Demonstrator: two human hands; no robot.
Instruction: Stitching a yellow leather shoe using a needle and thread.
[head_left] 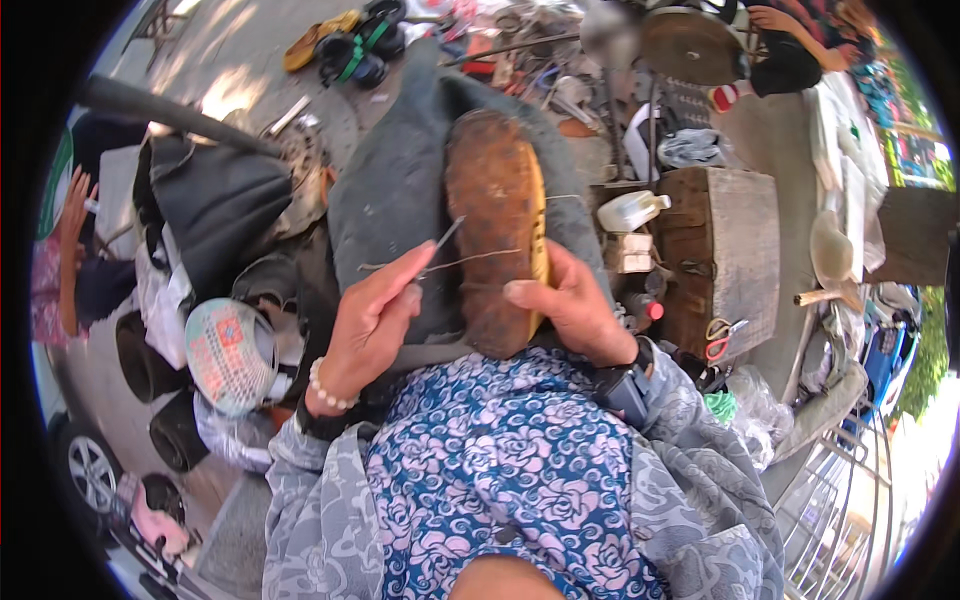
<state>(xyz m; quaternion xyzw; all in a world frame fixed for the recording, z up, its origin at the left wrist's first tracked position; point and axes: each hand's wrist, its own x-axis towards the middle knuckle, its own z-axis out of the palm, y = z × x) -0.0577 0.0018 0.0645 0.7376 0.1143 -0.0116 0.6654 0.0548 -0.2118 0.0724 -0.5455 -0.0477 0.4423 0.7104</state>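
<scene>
A shoe [490, 190] lies sole up over my lap on a dark grey cloth [385, 190]. Its sole is worn and brown, with a yellow edge along the right side. Near the heel end my right hand [585, 310] grips the shoe, thumb on the sole and fingers around the side. My left hand [372, 325] is closed in a pinch on a thin metal needle [451, 237], whose tip points toward the sole's left edge. A pale thread [480, 258] runs from that hand across the sole. Another thread end sticks out beyond the yellow edge.
To the right stand a wooden box [745, 250], a plastic bottle [632, 211] and red-handled scissors [717, 340]. A round hand fan [230, 355] and a black bag [215, 195] are at left. Sandals [352, 60] lie far ahead. Other people's arms show at far left and upper right.
</scene>
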